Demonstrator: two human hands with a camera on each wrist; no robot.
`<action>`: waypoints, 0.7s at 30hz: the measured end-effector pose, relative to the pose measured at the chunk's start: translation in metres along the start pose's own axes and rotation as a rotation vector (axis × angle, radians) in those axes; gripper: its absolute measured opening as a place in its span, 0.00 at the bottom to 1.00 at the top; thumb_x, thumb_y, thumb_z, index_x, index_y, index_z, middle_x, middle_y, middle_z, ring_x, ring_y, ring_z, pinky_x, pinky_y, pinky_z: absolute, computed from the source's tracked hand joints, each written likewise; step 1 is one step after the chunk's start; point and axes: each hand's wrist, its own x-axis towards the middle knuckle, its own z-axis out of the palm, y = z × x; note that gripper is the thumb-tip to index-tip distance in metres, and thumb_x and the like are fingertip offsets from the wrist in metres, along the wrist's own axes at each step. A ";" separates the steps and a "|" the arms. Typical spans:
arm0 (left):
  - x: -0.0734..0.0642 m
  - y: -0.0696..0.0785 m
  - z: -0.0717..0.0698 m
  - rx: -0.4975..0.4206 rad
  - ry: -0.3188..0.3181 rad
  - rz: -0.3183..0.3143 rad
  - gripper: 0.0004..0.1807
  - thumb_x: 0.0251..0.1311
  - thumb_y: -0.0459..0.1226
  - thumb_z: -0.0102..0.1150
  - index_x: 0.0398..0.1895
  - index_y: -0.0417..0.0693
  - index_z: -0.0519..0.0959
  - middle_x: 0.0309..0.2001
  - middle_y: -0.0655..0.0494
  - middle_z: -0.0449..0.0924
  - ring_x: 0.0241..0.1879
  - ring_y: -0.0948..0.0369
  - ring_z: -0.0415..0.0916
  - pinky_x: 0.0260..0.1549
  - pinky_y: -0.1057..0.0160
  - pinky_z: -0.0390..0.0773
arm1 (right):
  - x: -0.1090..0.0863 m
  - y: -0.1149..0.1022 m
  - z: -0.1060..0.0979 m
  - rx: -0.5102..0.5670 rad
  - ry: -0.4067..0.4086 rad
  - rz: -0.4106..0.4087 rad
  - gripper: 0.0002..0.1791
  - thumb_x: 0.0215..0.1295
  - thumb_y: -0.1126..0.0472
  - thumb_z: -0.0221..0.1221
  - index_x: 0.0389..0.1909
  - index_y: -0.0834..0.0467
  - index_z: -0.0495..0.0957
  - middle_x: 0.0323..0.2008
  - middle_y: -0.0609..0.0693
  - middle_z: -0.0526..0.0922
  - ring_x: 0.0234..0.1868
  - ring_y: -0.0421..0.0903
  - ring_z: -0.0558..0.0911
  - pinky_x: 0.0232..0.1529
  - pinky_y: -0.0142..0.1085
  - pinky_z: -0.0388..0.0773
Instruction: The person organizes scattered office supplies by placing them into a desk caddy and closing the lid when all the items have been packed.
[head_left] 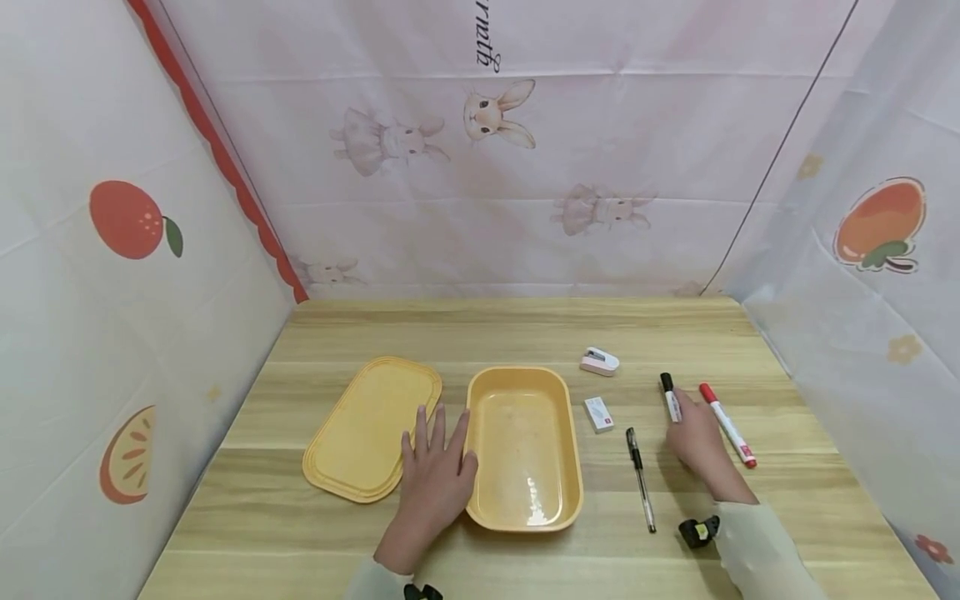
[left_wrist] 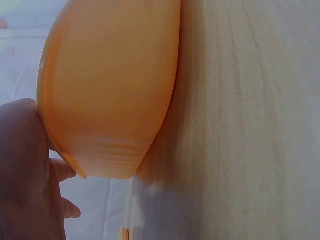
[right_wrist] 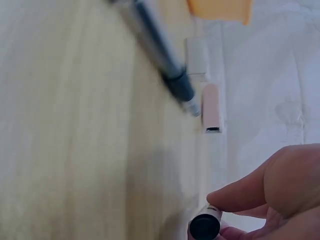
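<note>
My right hand (head_left: 697, 437) pinches a black-capped marker (head_left: 670, 395) on the right part of the table. In the right wrist view, the marker's black end (right_wrist: 204, 227) shows between thumb and fingers. My left hand (head_left: 438, 483) lies with spread, fairly straight fingers against the left rim of a yellow plastic box (head_left: 517, 450). The left wrist view shows the hand (left_wrist: 25, 170) touching the rim of the box (left_wrist: 110, 75). Inside the box I see only its bare bottom. A yellow lid (head_left: 367, 429) lies left of it, beside the left fingers.
A red marker (head_left: 727, 425) lies just right of my right hand. Left of that hand is a black gel pen (head_left: 641, 479). Between pen and box lies a small white eraser (head_left: 598, 414), with a pink-and-white pencil sharpener (head_left: 599, 362) behind. Printed cloth walls surround the table.
</note>
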 end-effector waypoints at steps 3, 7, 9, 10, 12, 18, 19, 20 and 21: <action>0.000 0.000 0.000 -0.006 0.001 0.000 0.31 0.75 0.49 0.43 0.79 0.63 0.58 0.81 0.44 0.46 0.81 0.43 0.28 0.72 0.31 0.37 | -0.002 -0.005 -0.002 0.068 0.008 -0.010 0.38 0.53 0.78 0.48 0.70 0.78 0.58 0.56 0.83 0.71 0.46 0.69 0.78 0.41 0.54 0.79; 0.000 0.000 0.000 -0.021 -0.005 -0.004 0.31 0.75 0.49 0.43 0.80 0.64 0.57 0.81 0.44 0.46 0.81 0.44 0.27 0.72 0.32 0.36 | -0.005 -0.019 -0.008 0.201 -0.008 0.013 0.36 0.60 0.76 0.50 0.72 0.74 0.57 0.56 0.80 0.72 0.50 0.68 0.79 0.38 0.45 0.81; 0.000 0.000 0.001 -0.024 -0.007 -0.005 0.31 0.75 0.49 0.43 0.80 0.64 0.57 0.81 0.44 0.46 0.81 0.44 0.26 0.73 0.32 0.35 | -0.008 -0.029 -0.010 0.285 -0.031 0.036 0.36 0.63 0.76 0.50 0.74 0.72 0.56 0.56 0.78 0.71 0.50 0.66 0.78 0.35 0.40 0.80; 0.000 0.000 0.001 -0.025 -0.009 -0.006 0.31 0.75 0.49 0.42 0.80 0.64 0.57 0.81 0.44 0.45 0.81 0.44 0.26 0.73 0.32 0.35 | -0.010 -0.034 -0.012 0.316 -0.040 0.043 0.36 0.64 0.75 0.50 0.74 0.71 0.56 0.57 0.77 0.71 0.51 0.65 0.78 0.34 0.39 0.80; 0.000 -0.001 0.001 -0.022 -0.010 -0.006 0.31 0.75 0.49 0.42 0.80 0.64 0.56 0.81 0.44 0.46 0.81 0.44 0.26 0.73 0.32 0.35 | -0.014 -0.045 -0.013 0.374 -0.056 0.057 0.35 0.67 0.74 0.50 0.75 0.69 0.56 0.58 0.75 0.70 0.53 0.64 0.76 0.34 0.38 0.80; 0.000 -0.002 0.002 -0.027 -0.010 -0.011 0.31 0.75 0.49 0.42 0.80 0.65 0.56 0.81 0.45 0.46 0.81 0.44 0.26 0.73 0.32 0.36 | -0.028 -0.073 -0.012 0.513 -0.103 0.093 0.35 0.70 0.73 0.50 0.78 0.61 0.56 0.62 0.68 0.68 0.59 0.59 0.74 0.41 0.35 0.79; 0.000 -0.002 0.002 -0.029 -0.009 -0.011 0.31 0.75 0.49 0.43 0.80 0.65 0.56 0.81 0.44 0.47 0.81 0.44 0.26 0.72 0.31 0.36 | -0.030 -0.078 -0.012 0.547 -0.117 0.097 0.35 0.71 0.73 0.50 0.78 0.60 0.56 0.63 0.68 0.68 0.59 0.59 0.73 0.42 0.35 0.79; 0.000 -0.002 0.002 -0.030 -0.008 -0.012 0.31 0.75 0.49 0.42 0.80 0.65 0.56 0.81 0.44 0.47 0.81 0.44 0.26 0.72 0.31 0.36 | -0.032 -0.083 -0.011 0.579 -0.130 0.099 0.35 0.71 0.73 0.50 0.78 0.59 0.56 0.63 0.67 0.67 0.60 0.59 0.73 0.43 0.35 0.78; 0.000 -0.002 0.003 -0.032 -0.007 -0.012 0.31 0.75 0.49 0.43 0.80 0.65 0.56 0.81 0.44 0.47 0.81 0.44 0.26 0.72 0.31 0.36 | -0.034 -0.088 -0.010 0.613 -0.143 0.101 0.35 0.71 0.73 0.50 0.78 0.59 0.56 0.64 0.67 0.67 0.61 0.58 0.72 0.44 0.34 0.77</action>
